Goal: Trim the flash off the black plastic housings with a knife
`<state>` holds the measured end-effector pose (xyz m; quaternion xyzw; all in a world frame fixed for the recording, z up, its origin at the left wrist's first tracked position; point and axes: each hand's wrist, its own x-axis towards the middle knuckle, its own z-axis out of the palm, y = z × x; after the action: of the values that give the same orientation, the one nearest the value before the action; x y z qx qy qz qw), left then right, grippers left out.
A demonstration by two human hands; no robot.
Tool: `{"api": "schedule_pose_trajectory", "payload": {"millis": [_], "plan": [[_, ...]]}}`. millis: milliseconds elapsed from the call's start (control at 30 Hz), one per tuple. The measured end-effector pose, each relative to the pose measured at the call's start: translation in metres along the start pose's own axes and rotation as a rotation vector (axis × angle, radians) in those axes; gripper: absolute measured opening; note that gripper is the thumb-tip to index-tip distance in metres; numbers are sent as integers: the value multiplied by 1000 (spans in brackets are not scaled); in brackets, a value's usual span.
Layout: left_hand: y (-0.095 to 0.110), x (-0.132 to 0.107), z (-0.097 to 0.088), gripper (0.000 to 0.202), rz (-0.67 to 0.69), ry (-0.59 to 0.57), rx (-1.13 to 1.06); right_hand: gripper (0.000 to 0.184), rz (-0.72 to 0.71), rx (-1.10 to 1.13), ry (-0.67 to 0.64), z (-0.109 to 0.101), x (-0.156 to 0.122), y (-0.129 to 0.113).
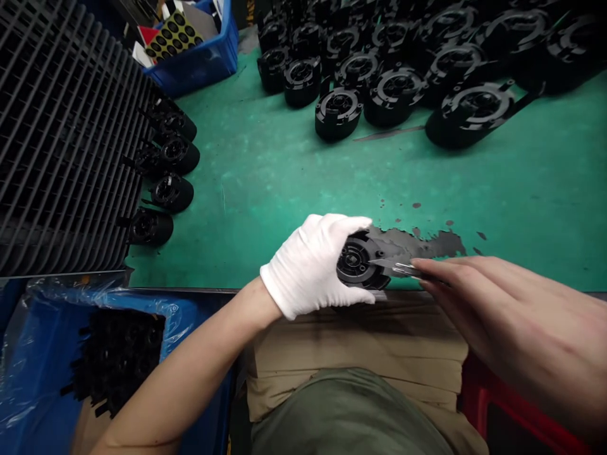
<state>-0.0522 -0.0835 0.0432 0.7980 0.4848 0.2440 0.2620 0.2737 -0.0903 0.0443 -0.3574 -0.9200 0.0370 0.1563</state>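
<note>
My left hand [315, 265], in a white glove, is closed around a round black plastic housing [355, 260] at the front edge of the green table. The thumb and fingers grip it from both sides, and its ringed face points up. My bare right hand [474, 297] pinches a slim craft knife [403, 268] with a pointed metal blade. The blade's tip is at the right part of the housing's face; whether it touches cannot be made out. Part of the housing is hidden under the glove.
Several similar black housings [338, 110] stand in rows at the back of the green table [265, 183]. More black parts [173, 189] line the left, beside a dark slatted rack [61, 126]. A blue bin [203, 60] holds stickers; a lower blue crate [42, 379] holds black parts.
</note>
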Motion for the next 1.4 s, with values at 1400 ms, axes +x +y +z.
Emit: {"api": "schedule_pose_trajectory", "payload": {"millis": [1400], "plan": [[0,2,3,119,-229,55,-157,29,63,89,89,11,9,16]]}}
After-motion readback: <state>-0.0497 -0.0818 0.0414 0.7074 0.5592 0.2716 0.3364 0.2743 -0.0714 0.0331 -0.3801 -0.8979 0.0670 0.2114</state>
